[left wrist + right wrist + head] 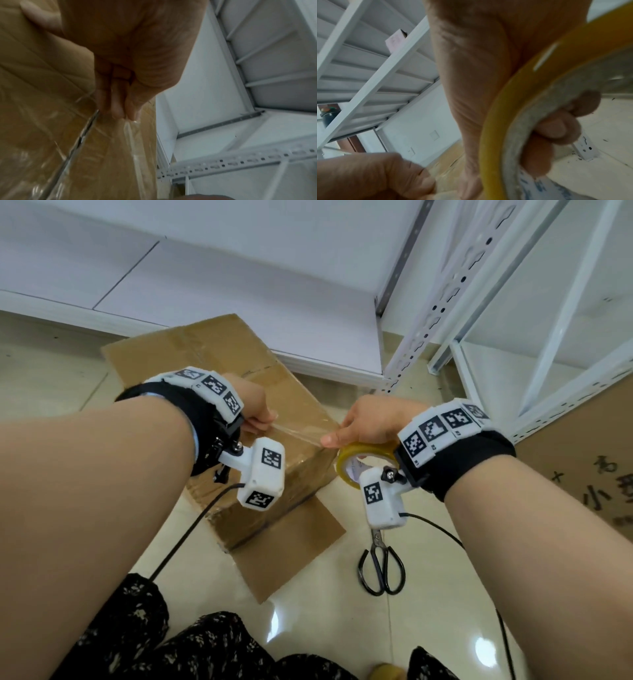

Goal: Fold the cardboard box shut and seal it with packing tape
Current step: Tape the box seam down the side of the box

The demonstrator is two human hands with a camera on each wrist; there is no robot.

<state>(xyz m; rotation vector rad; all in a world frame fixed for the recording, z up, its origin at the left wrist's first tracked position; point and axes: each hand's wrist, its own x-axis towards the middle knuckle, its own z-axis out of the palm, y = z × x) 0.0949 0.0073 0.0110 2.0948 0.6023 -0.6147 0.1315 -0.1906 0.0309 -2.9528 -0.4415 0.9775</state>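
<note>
Your cardboard box [219, 392] lies folded shut on the floor, old tape glinting on it, while above it your left hand [251, 405] pinches the strip's free end [294, 433] and your right hand [371, 422] grips the tape roll [363, 455]; sealing remains.

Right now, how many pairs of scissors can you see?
1. The scissors lie on the floor to the right of the cardboard box, below the right hand holding the tape roll. More could be hidden out of view.
</note>
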